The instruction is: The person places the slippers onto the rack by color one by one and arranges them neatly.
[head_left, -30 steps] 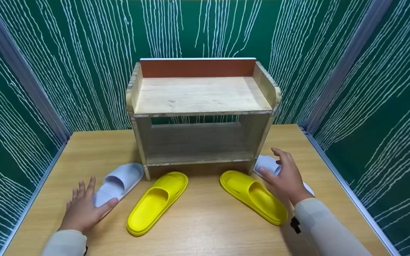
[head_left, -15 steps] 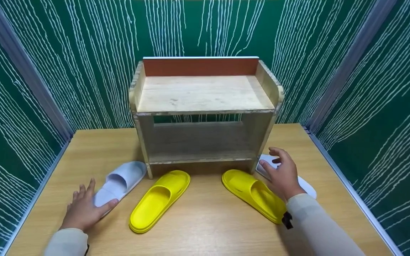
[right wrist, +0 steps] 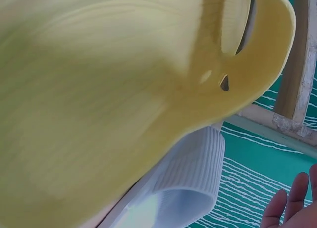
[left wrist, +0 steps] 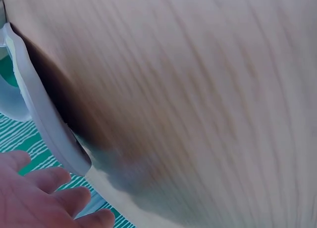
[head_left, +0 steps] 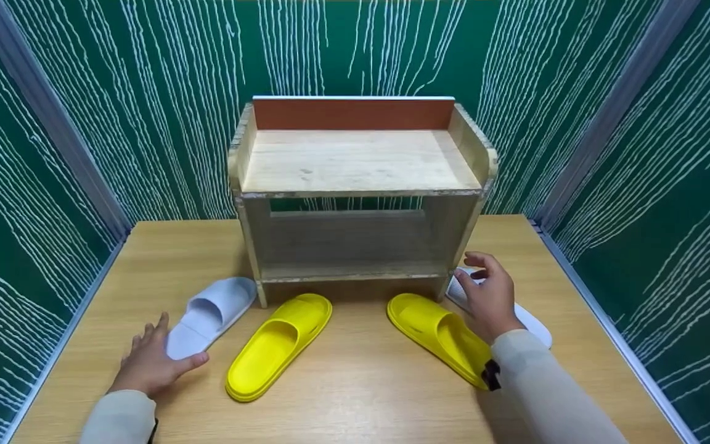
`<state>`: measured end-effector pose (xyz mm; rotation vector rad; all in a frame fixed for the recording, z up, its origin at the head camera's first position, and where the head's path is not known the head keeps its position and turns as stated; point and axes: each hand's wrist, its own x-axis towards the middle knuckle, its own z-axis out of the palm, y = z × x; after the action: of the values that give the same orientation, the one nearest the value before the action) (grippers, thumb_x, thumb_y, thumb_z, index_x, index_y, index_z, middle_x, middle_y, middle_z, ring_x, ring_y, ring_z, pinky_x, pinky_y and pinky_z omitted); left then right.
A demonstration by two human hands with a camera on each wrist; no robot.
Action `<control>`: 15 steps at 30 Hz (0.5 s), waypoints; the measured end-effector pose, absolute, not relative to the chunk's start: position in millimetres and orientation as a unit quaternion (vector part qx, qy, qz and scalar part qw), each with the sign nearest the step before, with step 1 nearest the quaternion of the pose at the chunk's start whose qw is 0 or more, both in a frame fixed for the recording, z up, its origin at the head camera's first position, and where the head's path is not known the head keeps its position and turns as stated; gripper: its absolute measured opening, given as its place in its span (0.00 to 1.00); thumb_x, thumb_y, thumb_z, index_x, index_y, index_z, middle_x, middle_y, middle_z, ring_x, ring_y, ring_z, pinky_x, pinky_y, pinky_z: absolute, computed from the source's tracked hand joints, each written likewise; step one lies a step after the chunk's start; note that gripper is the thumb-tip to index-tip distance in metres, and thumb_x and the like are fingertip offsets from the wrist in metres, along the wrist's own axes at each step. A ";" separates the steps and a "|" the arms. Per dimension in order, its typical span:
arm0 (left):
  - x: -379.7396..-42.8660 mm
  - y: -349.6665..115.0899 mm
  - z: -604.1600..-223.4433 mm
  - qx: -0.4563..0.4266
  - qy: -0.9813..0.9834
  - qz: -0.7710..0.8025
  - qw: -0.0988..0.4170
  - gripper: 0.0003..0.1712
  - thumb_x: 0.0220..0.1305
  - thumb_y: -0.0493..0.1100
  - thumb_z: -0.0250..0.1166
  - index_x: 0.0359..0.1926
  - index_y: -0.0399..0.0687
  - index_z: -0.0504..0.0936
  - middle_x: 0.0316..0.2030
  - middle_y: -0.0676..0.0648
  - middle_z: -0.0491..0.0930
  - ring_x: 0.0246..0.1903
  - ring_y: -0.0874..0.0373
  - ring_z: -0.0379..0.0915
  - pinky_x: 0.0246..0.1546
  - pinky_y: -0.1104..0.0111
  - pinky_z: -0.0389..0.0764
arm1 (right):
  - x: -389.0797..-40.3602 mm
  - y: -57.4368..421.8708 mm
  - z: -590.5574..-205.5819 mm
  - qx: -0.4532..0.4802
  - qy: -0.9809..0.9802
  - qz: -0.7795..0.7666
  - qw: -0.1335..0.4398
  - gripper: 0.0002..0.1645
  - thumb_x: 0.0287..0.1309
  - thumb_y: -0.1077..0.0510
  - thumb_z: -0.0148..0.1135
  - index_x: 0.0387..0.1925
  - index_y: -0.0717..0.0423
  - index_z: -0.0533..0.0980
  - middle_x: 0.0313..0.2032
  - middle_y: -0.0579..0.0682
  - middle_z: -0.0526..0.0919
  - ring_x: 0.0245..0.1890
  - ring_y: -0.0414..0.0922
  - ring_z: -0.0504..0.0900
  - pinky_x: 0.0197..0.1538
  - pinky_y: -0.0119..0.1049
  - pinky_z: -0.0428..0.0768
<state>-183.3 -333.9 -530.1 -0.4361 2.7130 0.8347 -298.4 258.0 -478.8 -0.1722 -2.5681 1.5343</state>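
My left hand (head_left: 151,364), fingers spread, is at the heel end of a white slipper (head_left: 210,314) left of the rack. In the left wrist view its fingers (left wrist: 74,201) are extended below the slipper's pale sole edge (left wrist: 44,104). My right hand (head_left: 490,299) hovers over the other white slipper (head_left: 532,324), fingers bent loosely with a gap between thumb and forefinger; it hides that slipper's middle. A yellow slipper (head_left: 281,345) lies beside the left white one. Its mate, another yellow slipper (head_left: 429,330), lies under my right wrist, its heel partly covered by the sleeve.
A small two-tier wooden rack (head_left: 361,160) with a reddish back panel stands at the middle back of the wooden tabletop (head_left: 355,394). Its front legs come down close to the slippers' toes. Green walls (head_left: 386,55) with white drip lines enclose three sides.
The view has shifted slightly. My right hand has moved a little left, uncovering the white slipper's heel. My left hand has edged back from its white slipper. The slippers stay in place.
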 end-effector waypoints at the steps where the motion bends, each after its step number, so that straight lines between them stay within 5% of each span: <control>1: -183.1 -334.8 -530.7 -0.150 0.935 0.290 0.136 0.88 0.46 0.84 0.71 0.83 0.39 0.28 0.78 0.19 0.28 0.74 0.14 0.23 0.68 0.22 0.31 | -299.0 256.9 -478.6 -0.056 -0.856 0.507 0.076 0.29 0.74 0.54 0.65 0.72 0.45 0.71 0.68 0.52 0.76 0.61 0.53 0.73 0.66 0.45 0.79; 15: -181.7 -342.4 -539.9 -0.167 0.925 0.305 0.150 0.92 0.39 0.84 0.74 0.83 0.38 0.29 0.77 0.20 0.27 0.74 0.16 0.20 0.69 0.23 0.28 | -300.9 248.6 -481.4 -0.068 -0.851 0.504 0.131 0.21 0.74 0.49 0.65 0.65 0.42 0.77 0.59 0.44 0.82 0.56 0.48 0.76 0.63 0.37 0.80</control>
<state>-181.7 -342.4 -539.9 -0.4807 2.6582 0.8772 -300.9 248.6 -481.4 -0.1981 -2.4718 1.4634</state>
